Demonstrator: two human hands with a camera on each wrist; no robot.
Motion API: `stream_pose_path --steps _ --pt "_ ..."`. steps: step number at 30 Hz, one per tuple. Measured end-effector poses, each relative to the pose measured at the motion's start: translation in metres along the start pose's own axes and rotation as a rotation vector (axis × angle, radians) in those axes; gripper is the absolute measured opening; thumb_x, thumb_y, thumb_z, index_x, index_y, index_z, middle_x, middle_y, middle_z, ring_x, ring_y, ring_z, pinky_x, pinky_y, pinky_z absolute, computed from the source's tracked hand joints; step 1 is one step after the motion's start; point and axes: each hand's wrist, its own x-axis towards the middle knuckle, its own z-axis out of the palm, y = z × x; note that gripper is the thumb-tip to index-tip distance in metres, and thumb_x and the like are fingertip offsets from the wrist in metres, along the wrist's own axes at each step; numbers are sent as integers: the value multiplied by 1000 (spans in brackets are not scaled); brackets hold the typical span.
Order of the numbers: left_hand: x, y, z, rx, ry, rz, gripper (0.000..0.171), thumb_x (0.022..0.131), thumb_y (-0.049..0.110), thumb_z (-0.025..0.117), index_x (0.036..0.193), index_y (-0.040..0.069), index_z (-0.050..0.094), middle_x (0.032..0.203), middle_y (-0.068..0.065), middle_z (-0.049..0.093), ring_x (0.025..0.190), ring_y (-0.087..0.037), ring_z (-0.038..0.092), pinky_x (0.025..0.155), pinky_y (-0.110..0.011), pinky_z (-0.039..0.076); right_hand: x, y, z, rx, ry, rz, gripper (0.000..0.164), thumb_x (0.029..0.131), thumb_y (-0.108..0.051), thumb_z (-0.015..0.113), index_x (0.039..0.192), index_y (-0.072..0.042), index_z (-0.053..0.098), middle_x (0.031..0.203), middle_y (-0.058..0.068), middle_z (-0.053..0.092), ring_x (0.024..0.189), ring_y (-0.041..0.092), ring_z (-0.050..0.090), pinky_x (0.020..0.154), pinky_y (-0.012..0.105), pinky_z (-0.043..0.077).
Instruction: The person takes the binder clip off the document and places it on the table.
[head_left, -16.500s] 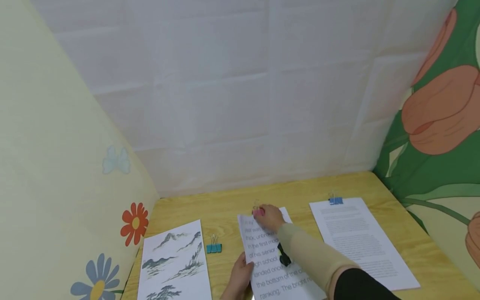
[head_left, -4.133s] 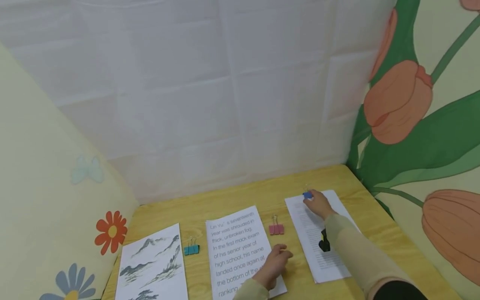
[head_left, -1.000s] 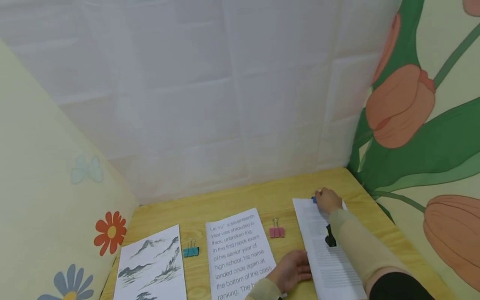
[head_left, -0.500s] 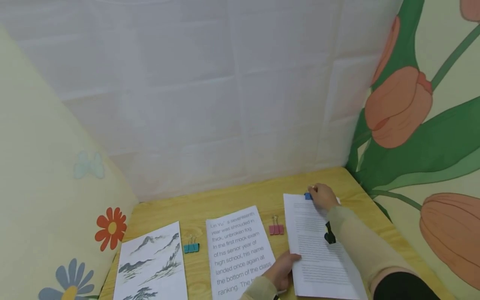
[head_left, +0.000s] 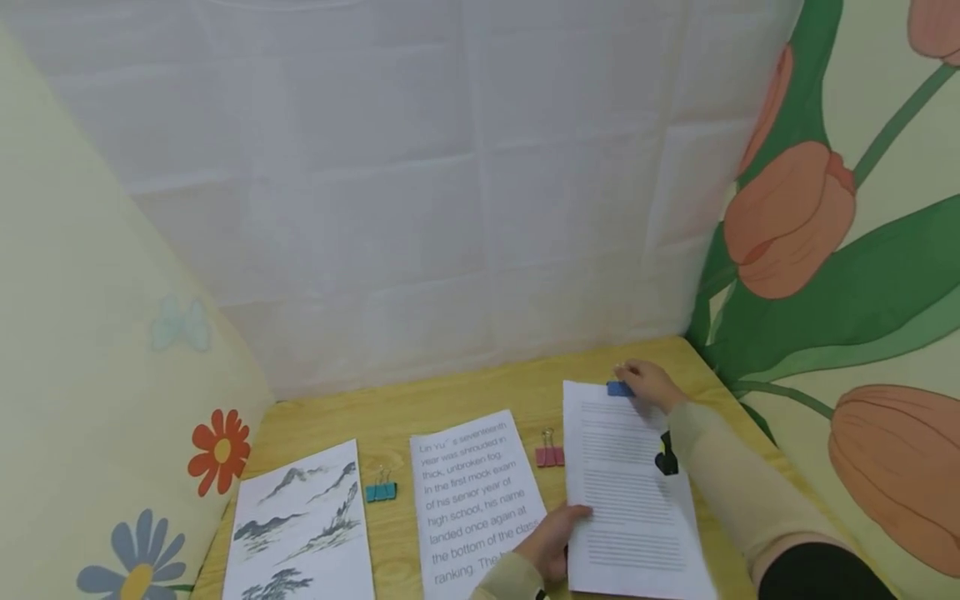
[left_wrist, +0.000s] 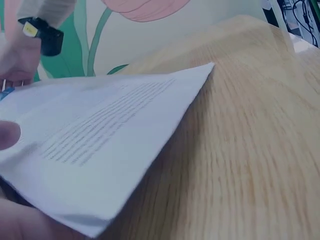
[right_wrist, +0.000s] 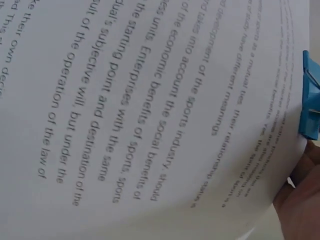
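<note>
A stack of printed sheets (head_left: pixel 630 492) is raised at a tilt over the right part of the table. My left hand (head_left: pixel 553 537) grips its left edge; in the left wrist view the thumb (left_wrist: pixel 9 135) lies on top and the fingers are underneath. At the top edge sits a blue binder clip (head_left: pixel 619 389), blue too in the right wrist view (right_wrist: pixel 311 97). My right hand (head_left: pixel 651 385) pinches the clip by its wire handles. Those handles are mostly hidden behind the fingers in the head view.
A pink binder clip (head_left: pixel 550 456) lies beside a large-print sheet stack (head_left: pixel 476 500). Further left are a teal binder clip (head_left: pixel 381 491) and a sheet with ink mountains (head_left: pixel 300 517). A white sheet backdrop (head_left: pixel 450 208) rises behind the wooden table (head_left: pixel 450 404).
My left hand went from the large-print stack to the right stack's left edge and took hold of it. That stack shifted left and lifted. Earlier, the pink clip left the middle stack for the table.
</note>
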Motion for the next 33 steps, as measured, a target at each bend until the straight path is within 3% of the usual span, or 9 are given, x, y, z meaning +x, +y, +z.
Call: stream_pose_path --steps 5,8,11,18,25,33 --pt "-6 6 -11 8 -29 -11 44 100 14 54 142 1 51 114 -11 70 101 -24 70 93 -42 56 0 -8 0 67 -104 4 30 108 -21 50 104 5 65 104 19 65 99 34 57 88 47 47" --pt "-10 9 -16 15 -12 5 52 100 11 52 150 3 42 114 -10 70 101 -24 70 90 -42 56 0 -7 3 113 -185 -4 32 110 -16 44 114 9 64 122 27 64 117 43 56 100 56 45" --pt "-12 13 -19 13 3 22 55 102 10 50 155 2 36 114 -10 70 100 -24 71 88 -42 57 0 -7 6 134 -236 2 36 112 -14 37 118 9 64 128 29 62 125 46 53 106 57 42" --pt "-16 16 -29 -7 -22 16 57 102 10 49 157 4 35 118 -9 70 103 -25 71 91 -42 57 -3 -16 7 241 -288 44 39 112 -15 38 131 14 55 134 32 57 131 46 49 109 57 40" --pt "-16 15 -28 -8 -25 -7 63 103 12 49 162 9 28 118 -9 70 104 -25 71 89 -41 57 -7 -21 4 298 -305 107 49 110 -20 46 141 18 45 138 34 54 133 46 48 113 57 37" --pt "-16 15 -29 24 -38 -27 62 104 13 46 163 10 27 117 -9 70 103 -25 71 88 -42 58 -7 -14 -1 326 -316 141 50 104 -22 60 134 18 56 131 26 64 121 32 61 110 51 43"
